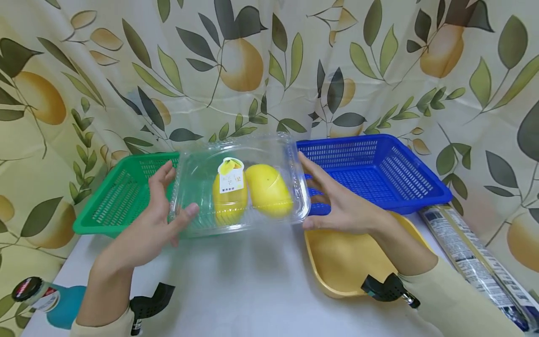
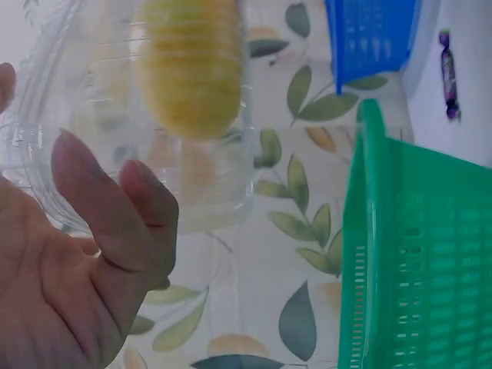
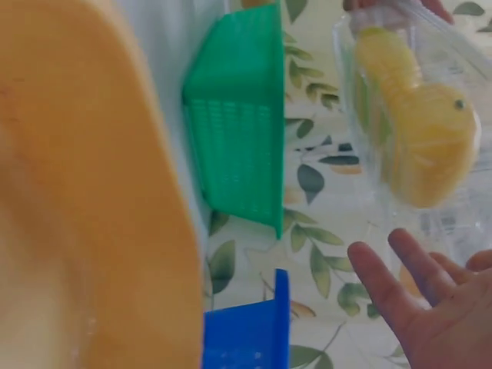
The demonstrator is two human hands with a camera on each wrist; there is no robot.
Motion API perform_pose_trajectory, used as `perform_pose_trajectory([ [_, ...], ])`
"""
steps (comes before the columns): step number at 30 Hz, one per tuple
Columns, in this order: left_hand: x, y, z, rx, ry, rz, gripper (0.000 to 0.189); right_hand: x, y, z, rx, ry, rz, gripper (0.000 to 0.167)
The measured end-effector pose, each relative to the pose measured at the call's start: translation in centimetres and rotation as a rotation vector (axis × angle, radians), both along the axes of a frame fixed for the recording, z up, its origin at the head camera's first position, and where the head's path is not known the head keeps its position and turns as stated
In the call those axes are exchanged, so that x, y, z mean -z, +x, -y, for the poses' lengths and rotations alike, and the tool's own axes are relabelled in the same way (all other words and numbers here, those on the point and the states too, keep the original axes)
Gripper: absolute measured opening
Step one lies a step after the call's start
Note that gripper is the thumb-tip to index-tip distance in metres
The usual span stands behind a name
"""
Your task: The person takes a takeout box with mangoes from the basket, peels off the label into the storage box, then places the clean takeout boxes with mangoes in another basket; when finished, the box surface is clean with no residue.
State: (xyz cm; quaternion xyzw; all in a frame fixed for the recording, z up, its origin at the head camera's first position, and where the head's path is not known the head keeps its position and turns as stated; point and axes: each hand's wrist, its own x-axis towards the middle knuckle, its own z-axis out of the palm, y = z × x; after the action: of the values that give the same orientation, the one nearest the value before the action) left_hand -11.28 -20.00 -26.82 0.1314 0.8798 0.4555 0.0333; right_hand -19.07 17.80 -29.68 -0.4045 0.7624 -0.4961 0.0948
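A clear plastic clamshell box (image 1: pixel 193 178) is held up above the table, tilted, with two yellow mangoes (image 1: pixel 269 191) inside. On its lid is a white label (image 1: pixel 231 179) with a fruit picture. My left hand (image 1: pixel 156 215) grips the box's left side, thumb over the front and fingers at the edge and behind. Beside the right edge, my right hand (image 1: pixel 341 201) is spread with fingers fairly straight. In the right wrist view, the fingers (image 3: pixel 377 284) of that hand point toward the box. The left wrist view shows a mango (image 2: pixel 192 69) through the plastic near my left fingers.
Behind the box stand a green basket (image 1: pixel 105 199) and a blue basket (image 1: pixel 404 173). A yellow tray (image 1: pixel 337 267) lies under my right forearm. Far right is a long silver printed package (image 1: pixel 476 262); front left, a dark-capped bottle (image 1: pixel 54 299). A patterned curtain (image 1: pixel 269 117) hangs behind.
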Motion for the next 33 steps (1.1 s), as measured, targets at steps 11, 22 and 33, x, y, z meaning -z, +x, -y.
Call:
perform_pose_trajectory([
  [11, 2.3, 1.4, -1.6, 0.076, -0.023, -0.089, 0.101, 1.4, 3.2, -2.6, 0.014, 0.032, -0.028, 0.115],
  [22, 2.2, 3.9, -2.1, 0.027, -0.024, -0.055, 0.102, 1.5, 6.1, -3.3, 0.023, 0.085, -0.014, 0.125],
  [33, 3.2, 6.7, -2.2, -0.037, -0.088, -0.017, 0.101, 3.1, 8.1, -3.9, -0.056, 0.074, 0.084, 0.105],
])
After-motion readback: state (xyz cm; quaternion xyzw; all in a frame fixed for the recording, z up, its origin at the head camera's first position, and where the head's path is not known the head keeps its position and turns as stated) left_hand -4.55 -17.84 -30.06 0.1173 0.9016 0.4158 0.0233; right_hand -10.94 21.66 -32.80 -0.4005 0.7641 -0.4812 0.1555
